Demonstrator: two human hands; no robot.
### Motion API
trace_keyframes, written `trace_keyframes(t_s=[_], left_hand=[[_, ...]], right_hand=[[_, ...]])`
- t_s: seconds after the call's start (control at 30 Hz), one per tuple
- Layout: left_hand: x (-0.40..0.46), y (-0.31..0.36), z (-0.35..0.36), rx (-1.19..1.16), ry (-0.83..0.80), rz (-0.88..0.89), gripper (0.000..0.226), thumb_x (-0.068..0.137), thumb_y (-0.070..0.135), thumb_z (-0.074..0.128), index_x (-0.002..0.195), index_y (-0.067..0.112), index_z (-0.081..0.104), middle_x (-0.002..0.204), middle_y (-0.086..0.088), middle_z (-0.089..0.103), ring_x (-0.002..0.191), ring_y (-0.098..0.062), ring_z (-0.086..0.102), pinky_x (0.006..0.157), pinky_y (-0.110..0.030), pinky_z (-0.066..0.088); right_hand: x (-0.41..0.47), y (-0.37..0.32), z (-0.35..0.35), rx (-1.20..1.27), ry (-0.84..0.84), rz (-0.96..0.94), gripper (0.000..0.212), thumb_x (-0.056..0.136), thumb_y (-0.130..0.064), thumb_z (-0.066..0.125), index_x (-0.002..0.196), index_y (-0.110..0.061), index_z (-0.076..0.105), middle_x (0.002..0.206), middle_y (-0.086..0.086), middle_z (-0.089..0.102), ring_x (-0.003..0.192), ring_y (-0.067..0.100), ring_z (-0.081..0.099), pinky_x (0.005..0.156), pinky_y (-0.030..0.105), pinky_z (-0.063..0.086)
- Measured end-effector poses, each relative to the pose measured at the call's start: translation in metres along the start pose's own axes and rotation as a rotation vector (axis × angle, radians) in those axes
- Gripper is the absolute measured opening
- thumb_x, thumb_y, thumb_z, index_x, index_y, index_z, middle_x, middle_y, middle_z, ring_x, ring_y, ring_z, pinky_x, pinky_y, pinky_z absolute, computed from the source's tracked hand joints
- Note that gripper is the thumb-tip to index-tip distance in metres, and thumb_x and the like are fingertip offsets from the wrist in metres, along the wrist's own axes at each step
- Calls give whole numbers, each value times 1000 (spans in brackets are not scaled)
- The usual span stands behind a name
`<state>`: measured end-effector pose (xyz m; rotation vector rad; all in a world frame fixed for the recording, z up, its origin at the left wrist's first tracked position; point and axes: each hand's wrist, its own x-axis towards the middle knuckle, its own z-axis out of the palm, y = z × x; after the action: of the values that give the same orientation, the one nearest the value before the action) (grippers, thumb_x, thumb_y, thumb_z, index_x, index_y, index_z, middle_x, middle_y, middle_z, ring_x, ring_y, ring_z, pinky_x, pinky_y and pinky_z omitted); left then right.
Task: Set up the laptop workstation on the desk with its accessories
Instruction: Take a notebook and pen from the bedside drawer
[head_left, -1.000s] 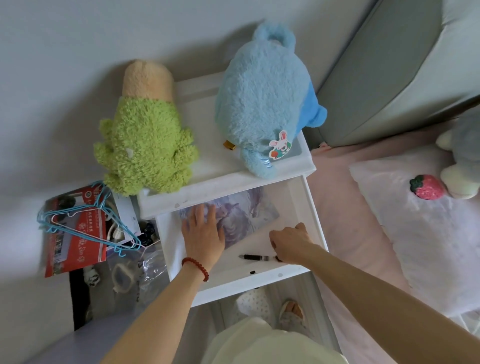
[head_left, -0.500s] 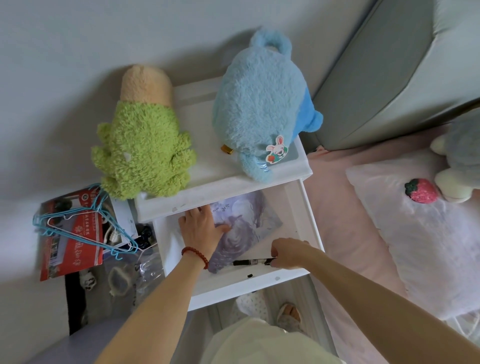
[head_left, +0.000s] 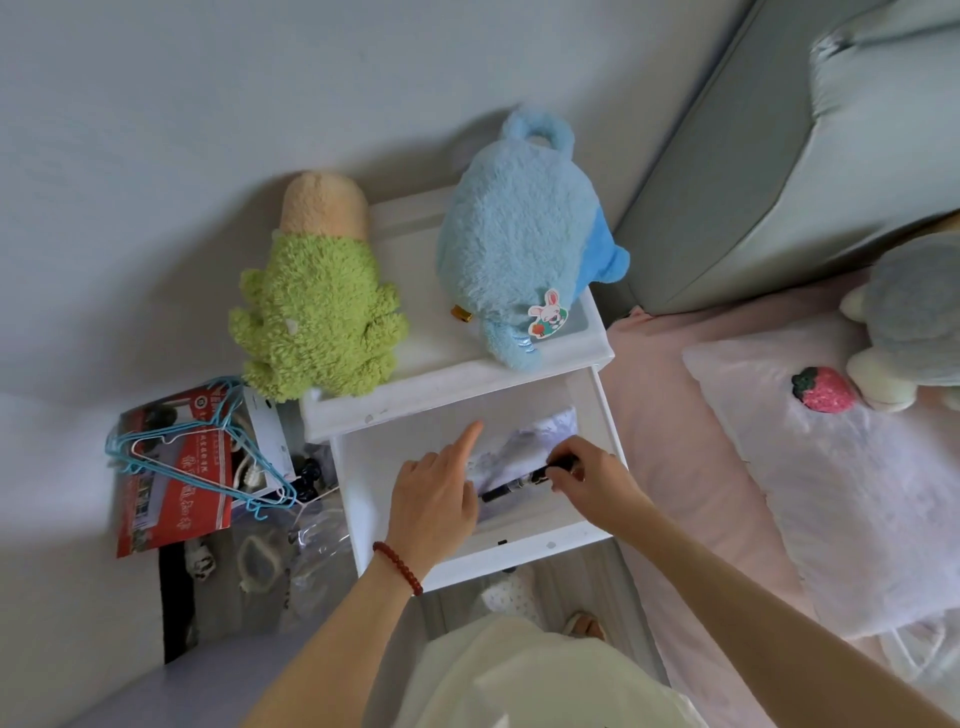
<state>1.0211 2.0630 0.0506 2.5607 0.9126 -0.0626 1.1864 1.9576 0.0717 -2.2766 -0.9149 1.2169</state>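
A white bedside drawer (head_left: 519, 558) stands pulled open below me. Inside lies a thin pad with a purple printed picture (head_left: 530, 441), its left edge lifted. My left hand (head_left: 434, 493), with a red bead bracelet at the wrist, holds that edge with curled fingers while the index finger points straight out. My right hand (head_left: 587, 478) pinches the end of a black pen (head_left: 519, 482), which lies slanted across the pad between both hands. No laptop is in view.
A green plush (head_left: 317, 312) and a blue plush (head_left: 514, 239) sit on the nightstand top (head_left: 426, 358). Blue wire hangers (head_left: 208, 457) lie on a red booklet (head_left: 171, 499) at the left. At the right is a bed with a pillow (head_left: 857, 493).
My right hand picked the pen up from the drawer floor and lifted it over the pad. My left hand went from lying flat on the pad to holding its edge with the index finger out.
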Motion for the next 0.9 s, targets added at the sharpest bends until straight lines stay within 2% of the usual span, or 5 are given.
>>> trace_keyframes(t_s=[0.17, 0.3, 0.43, 0.53, 0.9], left_hand=[[5, 16, -10, 44, -326, -78, 59, 86, 59, 43, 133, 25, 36, 127, 5, 51, 103, -20, 59, 82, -30, 44], [6, 26, -5, 236, -290, 1, 40, 96, 48, 31, 112, 14, 45, 99, -3, 60, 72, -23, 60, 59, -28, 41], [-3, 17, -11, 309, -35, 61, 34, 62, 31, 82, 62, 14, 53, 38, -2, 32, 25, -16, 26, 38, -10, 1], [-18, 6, -19, 234, 94, -21, 30, 62, 22, 82, 59, 11, 54, 33, -1, 39, 20, -16, 34, 33, -11, 14], [-70, 7, -63, -164, 547, -426, 36, 87, 37, 48, 71, 4, 50, 46, -1, 41, 39, -10, 32, 40, -8, 11]], right_hand=[[-13, -20, -2, 98, 2, -113, 10, 90, -15, 55, 100, -13, 56, 79, -3, 66, 84, 21, 63, 78, 30, 48], [-21, -19, 3, 91, 76, -147, 26, 92, -17, 53, 117, -13, 52, 94, -4, 63, 92, 19, 61, 81, 31, 48], [-38, 2, 5, -91, 394, -337, 33, 90, -17, 54, 122, -17, 47, 106, 1, 61, 91, 18, 58, 80, 27, 45], [-45, 23, 7, -265, 511, -434, 22, 85, -23, 45, 107, -19, 45, 101, 5, 63, 92, 19, 58, 79, 33, 49], [-28, 28, 50, -1092, -166, -772, 89, 43, -42, 86, 120, -27, 42, 107, 0, 69, 92, 19, 67, 79, 40, 55]])
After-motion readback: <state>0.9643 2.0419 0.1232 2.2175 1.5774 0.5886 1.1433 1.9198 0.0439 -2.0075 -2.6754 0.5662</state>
